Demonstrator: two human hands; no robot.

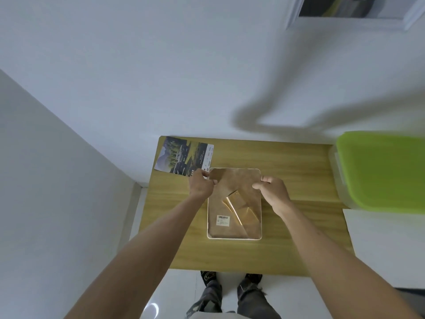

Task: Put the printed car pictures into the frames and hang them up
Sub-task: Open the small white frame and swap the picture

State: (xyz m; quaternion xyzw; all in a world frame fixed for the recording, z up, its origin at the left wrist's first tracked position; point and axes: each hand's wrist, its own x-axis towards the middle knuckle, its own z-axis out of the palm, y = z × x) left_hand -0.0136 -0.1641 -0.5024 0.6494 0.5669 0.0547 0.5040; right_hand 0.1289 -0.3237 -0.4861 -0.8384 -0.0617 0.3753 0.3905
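A white-rimmed picture frame (234,226) lies face down on the wooden table (287,238), its brown backing board with a folded stand and a barcode sticker facing up. My left hand (201,184) pinches the frame's far left corner. My right hand (272,191) grips its far right edge, with the thumb on the backing. A printed car picture (182,156) lies flat at the table's far left corner, just beyond my left hand.
A plastic box with a green lid (381,171) stands at the table's right end. A white wall runs behind the table, with a framed picture (354,8) hanging high on the right. My legs stand on the white floor at the table's near edge.
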